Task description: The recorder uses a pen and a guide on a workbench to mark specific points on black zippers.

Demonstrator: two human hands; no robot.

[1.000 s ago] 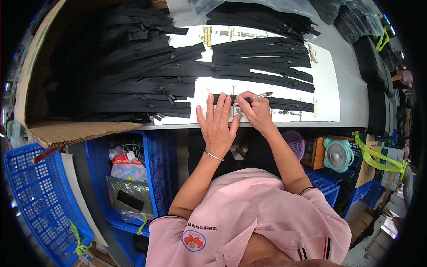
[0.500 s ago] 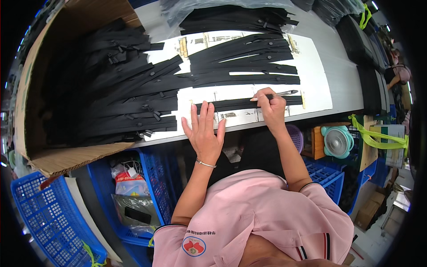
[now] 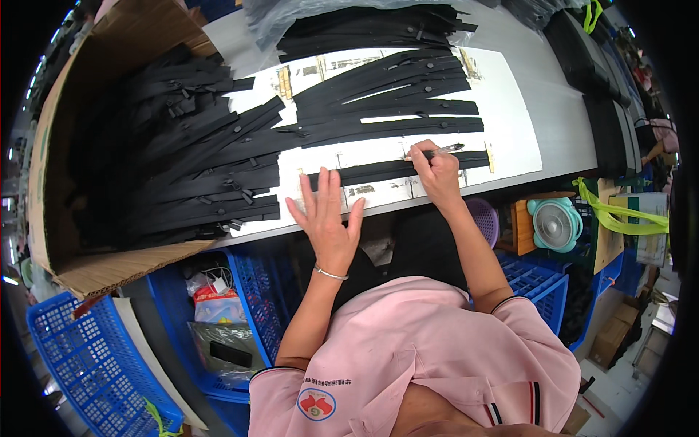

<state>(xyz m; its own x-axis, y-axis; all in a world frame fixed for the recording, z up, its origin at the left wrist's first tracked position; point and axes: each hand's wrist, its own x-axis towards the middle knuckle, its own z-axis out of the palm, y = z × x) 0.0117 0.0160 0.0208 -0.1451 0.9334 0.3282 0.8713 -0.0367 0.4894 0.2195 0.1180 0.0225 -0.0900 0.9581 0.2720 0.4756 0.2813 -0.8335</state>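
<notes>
My left hand [image 3: 329, 227] lies spread, its fingertips pressing the left end of a black zipper [image 3: 371, 173] flat on a white board [image 3: 510, 135]. My right hand [image 3: 438, 178] pinches a slim dark pen [image 3: 450, 148]. Its tip is down at the zipper's upper edge, around mid-length, and its back end points right. Dark line marks and yellowish tape strips show on the board around the zipper. Just beyond, several more black zippers [image 3: 393, 131] with small pulls lie side by side, partly fanned out.
At the left a cardboard box [image 3: 145, 251] on its side spills a heap of black zippers [image 3: 167, 146]. Another bundle [image 3: 364, 29] lies at the back by clear plastic. Blue crates [image 3: 95, 364], a teal fan [image 3: 557, 224] and a purple basket [image 3: 482, 222] sit below the table edge.
The whole view has shifted slightly. The pen in my right hand looks steeper, its back end less far to the right. My left hand stays spread on the zipper.
</notes>
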